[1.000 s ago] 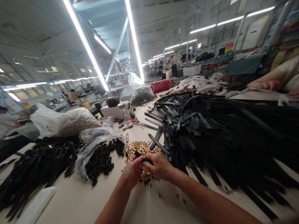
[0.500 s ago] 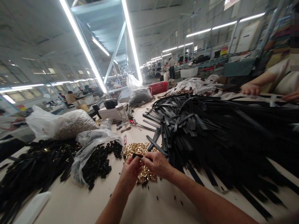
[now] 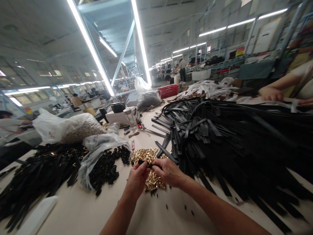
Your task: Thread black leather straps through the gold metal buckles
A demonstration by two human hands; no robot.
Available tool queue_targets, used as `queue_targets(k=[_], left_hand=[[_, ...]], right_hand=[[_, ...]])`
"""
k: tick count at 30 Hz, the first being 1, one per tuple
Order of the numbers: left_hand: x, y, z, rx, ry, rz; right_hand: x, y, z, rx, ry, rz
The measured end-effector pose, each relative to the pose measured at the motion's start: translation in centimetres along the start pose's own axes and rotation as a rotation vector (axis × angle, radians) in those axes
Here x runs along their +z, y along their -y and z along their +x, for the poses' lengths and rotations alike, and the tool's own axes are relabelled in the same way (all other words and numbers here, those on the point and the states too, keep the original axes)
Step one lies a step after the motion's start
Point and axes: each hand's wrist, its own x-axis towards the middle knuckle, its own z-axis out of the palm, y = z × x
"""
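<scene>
My left hand and my right hand meet over a small heap of gold metal buckles on the pale table. Both hands pinch the same short black strap end, the left from the left side, the right from the right. A large pile of long black straps lies directly right of my right hand. Left of my left hand, black loops spill out of a clear plastic bag.
Finished black straps with gold fittings are heaped at far left. A white bag of small parts, a clear bottle, a white box and a red basket stand further back. Another person's hands work at the far right.
My hands stay pinched on the black strap end over the buckles, with small finger shifts. The view has wobbled slightly. The other person's hands at far right have moved a little.
</scene>
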Motion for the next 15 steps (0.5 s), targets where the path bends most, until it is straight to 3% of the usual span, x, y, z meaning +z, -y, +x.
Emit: queue_targets(k=[9, 15], left_hand=[[0.3, 0.6, -0.6, -0.017, 0.124, 0.02], [-0.1, 0.0, -0.4, -0.039, 0.099, 0.211]], right_hand=[[1.4, -0.9, 0.1, -0.005, -0.065, 0.053], [1.3, -0.8, 0.0, -0.016, -0.076, 0.127]])
